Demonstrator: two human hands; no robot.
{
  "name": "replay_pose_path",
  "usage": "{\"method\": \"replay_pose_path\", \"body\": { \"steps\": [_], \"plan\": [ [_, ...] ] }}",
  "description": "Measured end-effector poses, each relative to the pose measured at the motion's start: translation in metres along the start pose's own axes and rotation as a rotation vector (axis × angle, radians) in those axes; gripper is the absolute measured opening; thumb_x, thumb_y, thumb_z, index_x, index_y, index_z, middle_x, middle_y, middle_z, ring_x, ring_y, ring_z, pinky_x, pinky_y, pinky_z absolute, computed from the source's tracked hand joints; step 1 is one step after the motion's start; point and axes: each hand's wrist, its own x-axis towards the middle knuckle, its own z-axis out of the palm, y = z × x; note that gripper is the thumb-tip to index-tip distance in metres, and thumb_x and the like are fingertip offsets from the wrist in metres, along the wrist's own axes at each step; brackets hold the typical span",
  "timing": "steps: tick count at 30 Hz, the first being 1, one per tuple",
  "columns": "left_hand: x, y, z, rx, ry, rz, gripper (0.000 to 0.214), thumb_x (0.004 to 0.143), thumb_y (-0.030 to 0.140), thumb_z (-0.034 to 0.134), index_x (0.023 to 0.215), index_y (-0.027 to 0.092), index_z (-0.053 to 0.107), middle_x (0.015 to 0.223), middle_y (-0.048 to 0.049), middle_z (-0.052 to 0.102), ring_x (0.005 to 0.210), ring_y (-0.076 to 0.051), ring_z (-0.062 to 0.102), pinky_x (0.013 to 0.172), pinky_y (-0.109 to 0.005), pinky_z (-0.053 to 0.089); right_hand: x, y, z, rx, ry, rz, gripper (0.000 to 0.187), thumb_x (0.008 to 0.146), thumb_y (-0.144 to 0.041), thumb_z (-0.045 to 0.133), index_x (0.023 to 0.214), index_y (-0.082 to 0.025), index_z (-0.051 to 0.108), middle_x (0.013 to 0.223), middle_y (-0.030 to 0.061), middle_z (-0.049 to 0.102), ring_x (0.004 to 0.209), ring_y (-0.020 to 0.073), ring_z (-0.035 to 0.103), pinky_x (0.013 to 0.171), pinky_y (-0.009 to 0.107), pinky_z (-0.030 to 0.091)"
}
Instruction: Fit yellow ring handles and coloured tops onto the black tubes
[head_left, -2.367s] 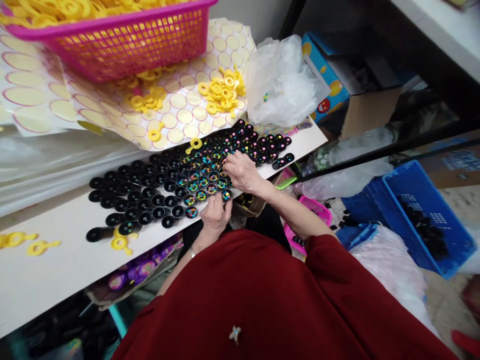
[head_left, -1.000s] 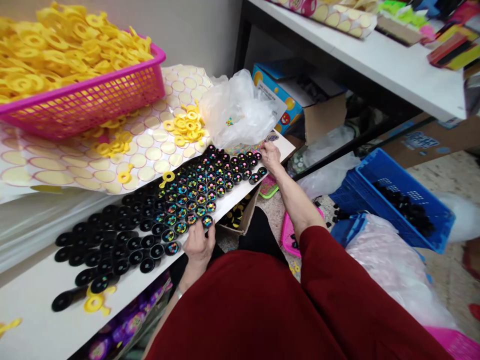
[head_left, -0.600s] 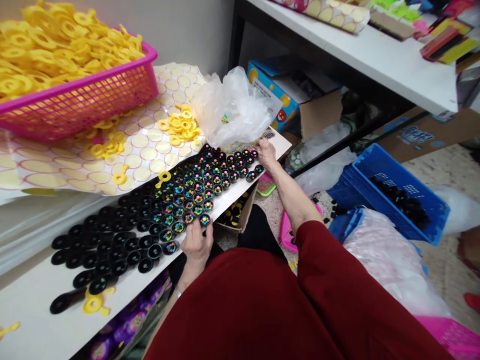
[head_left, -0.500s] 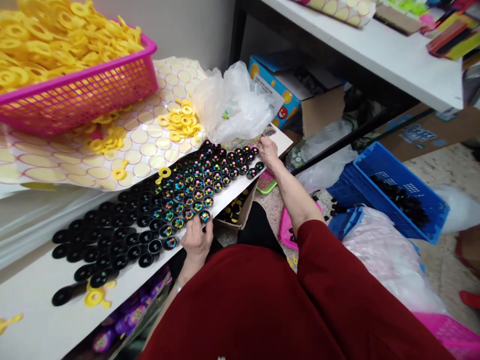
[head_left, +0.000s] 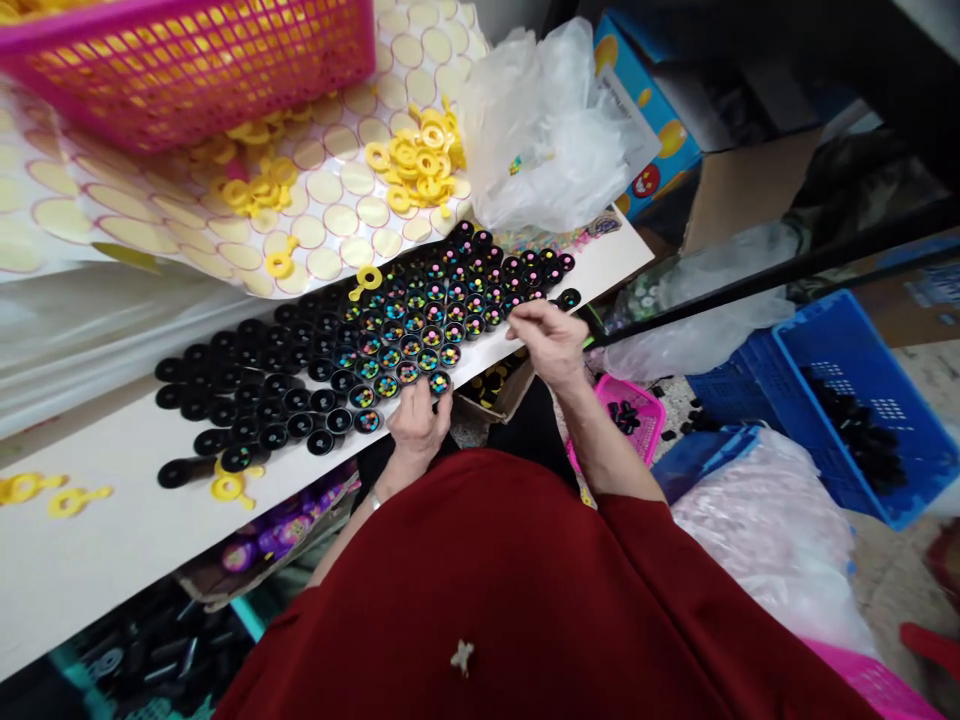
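Many small black cups (head_left: 298, 402) stand packed together on a white board. Those toward the right hold colourful beads (head_left: 433, 338); those toward the left show no beads. At the front edge, my left hand (head_left: 420, 420) has its fingers closed around a bead-filled cup (head_left: 440, 383). My right hand (head_left: 551, 345) is by the right front of the group, thumb and fingers pinched together. Whatever is in that pinch is too small to make out. Loose beads (head_left: 540, 240) lie behind the cups, beside a crumpled clear plastic bag (head_left: 547, 140).
A pink basket (head_left: 202, 85) of yellow ring-shaped pieces stands at the back left, with loose yellow pieces (head_left: 420, 160) nearby. A blue crate (head_left: 847, 400) with black parts is on the right. Below the board are a pink tray (head_left: 634, 405) and an open cardboard box (head_left: 499, 395).
My right hand has come from the loose beads at the far right end back toward the front of the cups. My left hand stays at the same front cup. The view has shifted.
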Motion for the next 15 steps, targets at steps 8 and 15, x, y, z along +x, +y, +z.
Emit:
{"method": "replay_pose_path", "body": {
  "steps": [8,15],
  "plan": [
    [0.0,-0.002,0.0,-0.005,-0.041,-0.003,0.043,0.086,0.046,0.052,0.106,0.009,0.063,0.08,-0.0125,0.064,0.069,-0.018,0.06,0.057,-0.027,0.037,-0.043,0.014,0.036,-0.457,-0.255,-0.167,0.023,0.089,-0.024,0.045,0.081,-0.02,0.066,0.081,0.0058,0.061,0.079,0.0189,0.05,0.073,0.036,0.04],
    [0.001,0.0,-0.001,0.006,-0.033,0.0,0.044,0.086,0.048,0.051,0.104,0.01,0.064,0.078,-0.0113,0.063,0.069,-0.017,0.06,0.056,-0.026,0.035,-0.037,0.022,0.032,-0.539,-0.3,-0.088,0.014,0.084,-0.025,0.056,0.086,-0.021,0.068,0.08,0.004,0.059,0.08,0.0201,0.044,0.074,0.034,0.037]
  ]
}}
